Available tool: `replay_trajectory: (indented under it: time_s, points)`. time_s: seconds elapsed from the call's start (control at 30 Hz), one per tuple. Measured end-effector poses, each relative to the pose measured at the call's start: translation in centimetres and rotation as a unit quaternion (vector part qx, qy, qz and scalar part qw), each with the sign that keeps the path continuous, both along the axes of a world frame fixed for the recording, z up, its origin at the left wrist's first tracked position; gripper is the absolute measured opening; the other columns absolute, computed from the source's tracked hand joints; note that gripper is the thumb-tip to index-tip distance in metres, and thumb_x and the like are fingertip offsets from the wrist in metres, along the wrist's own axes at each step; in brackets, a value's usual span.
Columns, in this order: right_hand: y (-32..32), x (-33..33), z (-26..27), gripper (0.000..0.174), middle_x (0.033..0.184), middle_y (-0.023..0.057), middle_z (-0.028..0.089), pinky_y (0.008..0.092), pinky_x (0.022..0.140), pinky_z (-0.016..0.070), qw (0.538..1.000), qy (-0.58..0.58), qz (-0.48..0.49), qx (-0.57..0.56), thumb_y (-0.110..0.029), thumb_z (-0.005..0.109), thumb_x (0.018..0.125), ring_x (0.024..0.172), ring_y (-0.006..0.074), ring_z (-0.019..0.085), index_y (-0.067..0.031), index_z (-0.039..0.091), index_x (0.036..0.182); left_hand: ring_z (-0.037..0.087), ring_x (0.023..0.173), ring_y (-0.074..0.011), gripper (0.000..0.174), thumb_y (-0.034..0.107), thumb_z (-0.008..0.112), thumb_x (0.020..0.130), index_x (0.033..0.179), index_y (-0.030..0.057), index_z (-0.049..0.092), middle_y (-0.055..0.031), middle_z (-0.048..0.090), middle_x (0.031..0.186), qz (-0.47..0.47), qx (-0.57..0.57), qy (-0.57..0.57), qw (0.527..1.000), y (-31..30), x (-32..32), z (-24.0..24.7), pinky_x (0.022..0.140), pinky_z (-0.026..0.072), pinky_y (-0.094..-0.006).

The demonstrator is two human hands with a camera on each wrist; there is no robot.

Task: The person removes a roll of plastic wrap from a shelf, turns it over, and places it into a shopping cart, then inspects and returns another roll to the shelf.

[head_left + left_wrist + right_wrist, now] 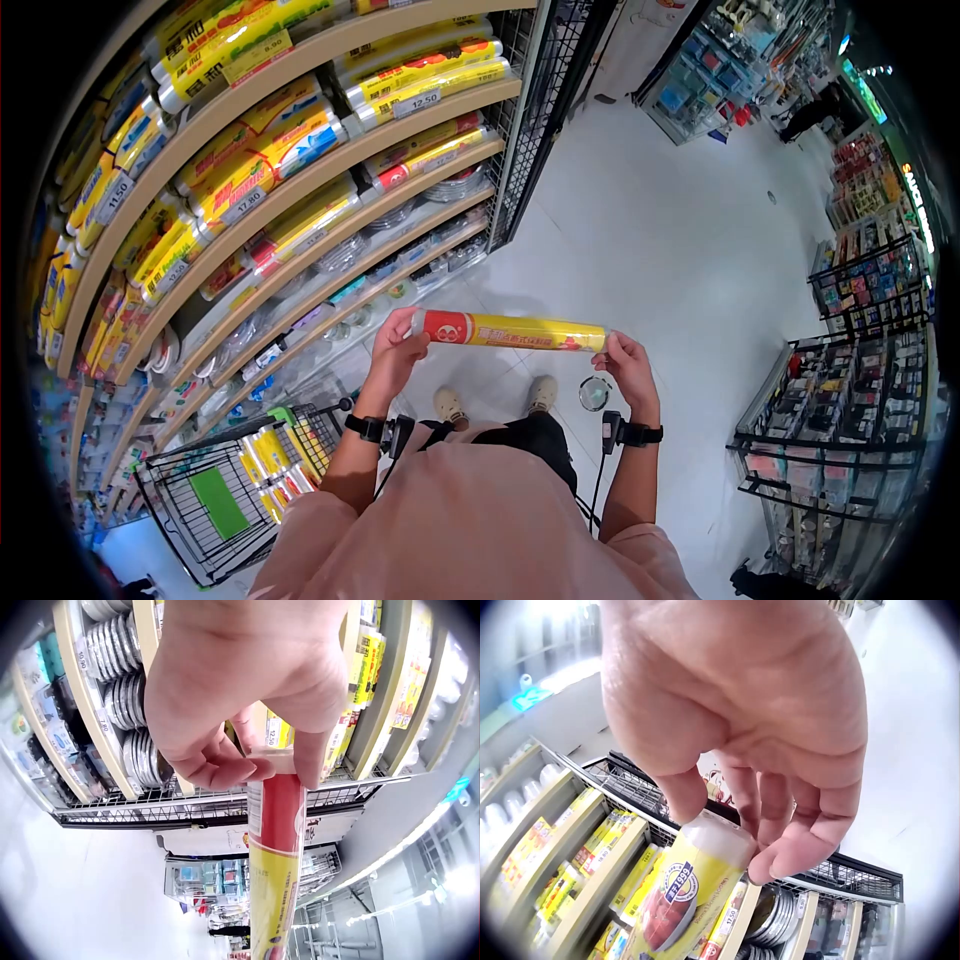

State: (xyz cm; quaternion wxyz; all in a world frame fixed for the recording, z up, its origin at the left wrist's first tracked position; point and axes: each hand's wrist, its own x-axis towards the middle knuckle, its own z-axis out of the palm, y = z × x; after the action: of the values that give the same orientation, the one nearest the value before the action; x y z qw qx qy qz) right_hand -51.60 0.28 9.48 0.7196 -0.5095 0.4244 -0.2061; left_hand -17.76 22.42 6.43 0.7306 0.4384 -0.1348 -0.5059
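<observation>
A slim red-and-yellow, plastic-wrapped roll (515, 332) spans crosswise in the air near the end corner of the beige-edged shelves (480, 97); the left hand (398, 350) pinches its red end, the right hand (628, 368) its yellow end.

Two hands (398, 345), one held roll (515, 332) (just the one), two shoes (450, 404), one shopping cart (220, 503).

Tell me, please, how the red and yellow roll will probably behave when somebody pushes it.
The roll is probably stiff: it looks straight between the left hand and right hand, which hold only its ends. Its round shape suggests it would roll easily. The shiny wrapping may be slightly slippery.
</observation>
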Motion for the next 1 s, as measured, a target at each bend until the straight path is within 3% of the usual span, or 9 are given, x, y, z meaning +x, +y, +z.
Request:
replay_trajectory:
  time_s: [0.1,0.3,0.37,0.5,0.53,0.67,0.9,1.0]
  points:
    - [-3.2,2.5,-0.5,0.037,0.09,0.0039,0.065,0.0263,0.071,0.0514,0.999,0.029,0.041,-0.004,-0.034,0.05,0.102,0.076,0.01,0.062,-0.0012,0.06,0.117,0.051,0.067,-0.0075,0.043,-0.007,0.057,0.088,0.128,0.0057,0.049,-0.0002,0.062,0.106,0.032,-0.035,0.023,0.999,-0.2,0.4,-2.4,0.061,0.039,-0.0245]
    - [-11.8,6.8,-2.2,0.042,0.096,0.0074,0.067,0.0271,0.072,0.0524,0.986,0.038,0.163,0.003,-0.033,0.052,0.101,0.08,0.0135,0.064,0.0007,0.057,0.125,0.051,0.071,-0.0082,0.044,0.002,0.061,0.092,0.134,0.0072,0.047,-0.0014,0.061,0.108,0.136,0.003,0.035,0.99,-2.3,-1.7,-4.4,0.064,0.0404,-0.0251]
    - [-15.3,8.4,-2.7,0.05,0.095,0.0094,0.067,0.0278,0.072,0.0527,0.979,0.059,0.193,0.015,-0.035,0.057,0.099,0.08,0.0147,0.064,0.0035,0.053,0.13,0.052,0.072,-0.0083,0.044,0.002,0.061,0.092,0.134,0.0083,0.047,-0.0014,0.061,0.108,0.172,0.021,0.041,0.984,-4.0,-3.3,-4.3,0.065,0.0406,-0.0252]
    - [-22.4,10.7,-5.2,0.054,0.09,0.0092,0.067,0.0268,0.069,0.0514,0.963,0.046,0.266,-0.022,-0.036,0.064,0.094,0.078,0.0136,0.063,0.0039,0.054,0.13,0.055,0.081,-0.009,0.044,0.005,0.061,0.093,0.135,0.0109,0.048,-0.0013,0.061,0.112,0.227,0.069,0.011,0.971,-8.4,-7.0,-3.8,0.07,0.0442,-0.0255]
    - [-24.0,11.3,-5.6,0.055,0.088,0.009,0.067,0.0263,0.068,0.0508,0.957,0.046,0.284,-0.044,-0.036,0.065,0.093,0.077,0.0131,0.063,0.0038,0.055,0.129,0.057,0.092,-0.0104,0.042,0.006,0.061,0.094,0.134,0.0113,0.049,-0.0013,0.059,0.116,0.258,0.1,0.004,0.961,-10.0,-7.8,-3.2,0.074,0.0462,-0.0261]
    - [-29.2,13.3,-7.9,0.054,0.085,0.0078,0.067,0.026,0.066,0.0502,0.944,0.056,0.324,-0.024,-0.036,0.067,0.092,0.075,0.0123,0.062,0.0037,0.056,0.128,0.055,0.102,-0.0112,0.04,0.011,0.062,0.094,0.132,0.0112,0.05,-0.0009,0.056,0.122,0.328,0.12,0.006,0.937,-14.0,-10.1,-4.5,0.077,0.0466,-0.0272]
    - [-32.1,14.4,-13.2,0.046,0.083,0.0045,0.066,0.0242,0.064,0.0489,0.946,0.06,0.32,-0.003,-0.039,0.065,0.094,0.072,0.0104,0.061,0.0014,0.063,0.116,0.057,0.096,-0.0105,0.035,0.015,0.064,0.093,0.126,0.0102,0.054,0.0002,0.061,0.112,0.393,0.161,0.01,0.905,-17.9,-10.4,-7.6,0.076,0.0447,-0.0263]
    - [-31.9,14.2,-16.0,0.043,0.082,0.0035,0.065,0.0243,0.064,0.0483,0.947,0.077,0.311,0.011,-0.039,0.063,0.094,0.072,0.01,0.06,0.0009,0.064,0.112,0.057,0.091,-0.0122,0.03,0.014,0.064,0.091,0.12,0.0101,0.054,-0.0028,0.063,0.106,0.426,0.118,0.04,0.896,-18.8,-10.2,-10.1,0.077,0.0441,-0.0281]
